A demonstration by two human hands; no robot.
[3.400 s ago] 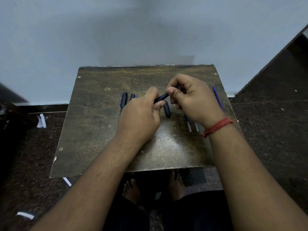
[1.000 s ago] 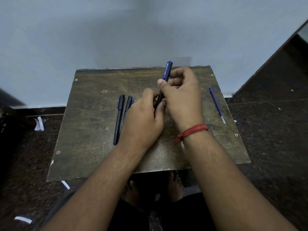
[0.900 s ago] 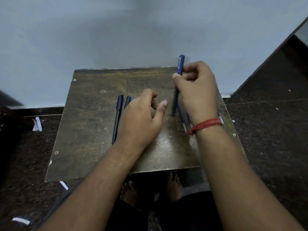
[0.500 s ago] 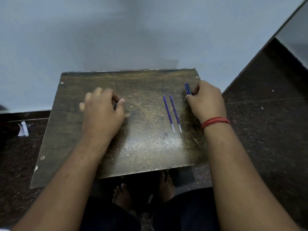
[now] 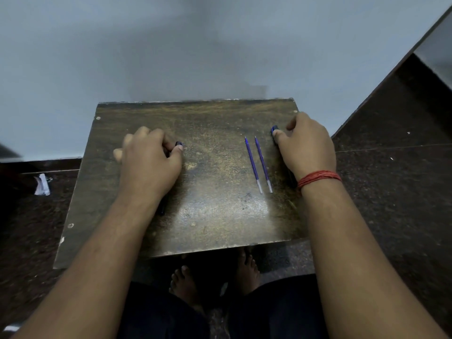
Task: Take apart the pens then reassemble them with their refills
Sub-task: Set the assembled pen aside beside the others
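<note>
Two thin blue refills [image 5: 258, 165] lie side by side on the worn brown table [image 5: 220, 216], right of centre. My right hand [image 5: 305, 150] rests at the table's right edge, its fingers and thumb curled round a dark blue pen [image 5: 274, 129] that lies flat. Only that pen's far end shows past the thumb. My left hand [image 5: 151, 165] lies on the left part of the table with fingers curled over another dark pen [image 5: 178, 144]. Its blue end pokes out by the thumb and its tip shows near the wrist. Any other pen there is hidden under the hand.
The table stands against a pale wall. Dark stone floor surrounds it, with a paper scrap [image 5: 42, 185] at the left and a dark step or ledge [image 5: 403, 113] at the right. My bare feet [image 5: 186, 282] show under the table's near edge.
The hands parted from the middle. My right hand carried the pen to the right edge and laid it down. My left hand moved left onto the pens there.
</note>
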